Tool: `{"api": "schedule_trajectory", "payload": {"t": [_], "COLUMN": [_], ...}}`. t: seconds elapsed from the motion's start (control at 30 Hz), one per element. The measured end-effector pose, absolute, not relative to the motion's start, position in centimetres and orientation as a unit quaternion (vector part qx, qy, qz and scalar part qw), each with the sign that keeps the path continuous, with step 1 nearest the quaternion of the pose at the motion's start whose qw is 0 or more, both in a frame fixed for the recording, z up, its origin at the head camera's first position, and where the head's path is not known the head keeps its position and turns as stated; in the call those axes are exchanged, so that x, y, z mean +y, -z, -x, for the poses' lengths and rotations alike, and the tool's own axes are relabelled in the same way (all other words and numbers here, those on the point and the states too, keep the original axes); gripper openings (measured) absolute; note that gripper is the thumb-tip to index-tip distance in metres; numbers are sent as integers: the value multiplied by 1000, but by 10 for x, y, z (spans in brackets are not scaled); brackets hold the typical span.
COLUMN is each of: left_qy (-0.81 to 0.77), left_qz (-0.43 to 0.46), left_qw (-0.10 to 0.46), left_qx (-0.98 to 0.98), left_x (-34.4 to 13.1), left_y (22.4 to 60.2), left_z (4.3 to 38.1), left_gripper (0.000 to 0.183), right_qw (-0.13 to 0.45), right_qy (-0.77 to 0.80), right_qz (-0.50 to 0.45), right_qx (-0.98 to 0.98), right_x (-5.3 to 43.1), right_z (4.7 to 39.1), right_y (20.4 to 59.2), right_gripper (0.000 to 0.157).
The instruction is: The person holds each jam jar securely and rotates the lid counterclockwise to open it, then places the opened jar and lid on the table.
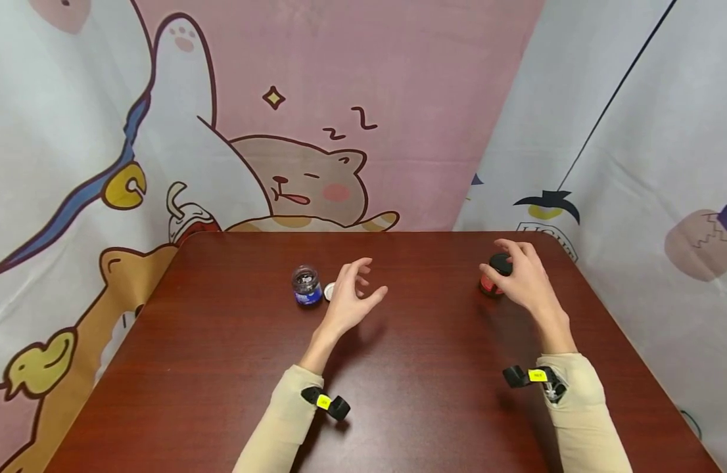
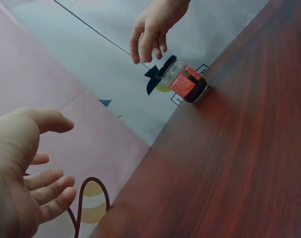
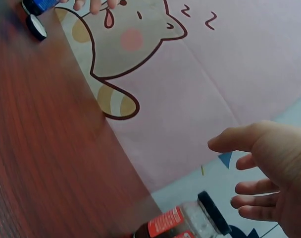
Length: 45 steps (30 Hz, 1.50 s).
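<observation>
My right hand [image 1: 522, 276] hovers beside and above a small glass jar with a black lid and a red label [image 1: 490, 285]. Its thumb and fingers are spread and hold nothing; the right wrist view shows the jar [image 3: 165, 223] below the fingertips. In mid-table, my left hand [image 1: 348, 299] hangs over the wood with loosely bent fingers, also holding nothing. Just left of it stands an uncovered glass jar with a blue label [image 1: 307, 289], dark contents inside. A white-faced lid [image 1: 329, 292] lies beside that jar, partly hidden behind the left hand.
Both jars stand toward the back of a reddish-brown wooden table [image 1: 411, 394]. A printed cartoon curtain [image 1: 422, 118] hangs right behind the table's back edge and along both sides. Each sleeve carries a strapped wrist camera [image 1: 338, 408].
</observation>
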<state>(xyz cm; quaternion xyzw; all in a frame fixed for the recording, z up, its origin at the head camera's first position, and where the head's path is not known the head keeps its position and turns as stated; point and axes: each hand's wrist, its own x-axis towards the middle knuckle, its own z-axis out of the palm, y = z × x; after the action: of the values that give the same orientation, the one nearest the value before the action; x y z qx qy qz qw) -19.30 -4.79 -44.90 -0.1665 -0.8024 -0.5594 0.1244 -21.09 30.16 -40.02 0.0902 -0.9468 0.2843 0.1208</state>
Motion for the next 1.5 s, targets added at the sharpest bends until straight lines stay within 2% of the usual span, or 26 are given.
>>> {"api": "schedule_trajectory", "payload": {"t": [1.0,1.5], "left_qy": [554,544], "left_qz": [193,186], "left_qw": [60,32], "left_qx": [-808,-818], "left_x": [-1,16], "left_y": [462,468], "left_z": [200,205], "left_gripper": [61,61], "right_qw": [112,102], "right_qy": [-249,-260], "right_qz": [-22,-54], "right_qx": [-962,-959], "right_x": [318,313], "right_z": [223,223], "right_y": [430,436], "right_gripper": [76,69]}}
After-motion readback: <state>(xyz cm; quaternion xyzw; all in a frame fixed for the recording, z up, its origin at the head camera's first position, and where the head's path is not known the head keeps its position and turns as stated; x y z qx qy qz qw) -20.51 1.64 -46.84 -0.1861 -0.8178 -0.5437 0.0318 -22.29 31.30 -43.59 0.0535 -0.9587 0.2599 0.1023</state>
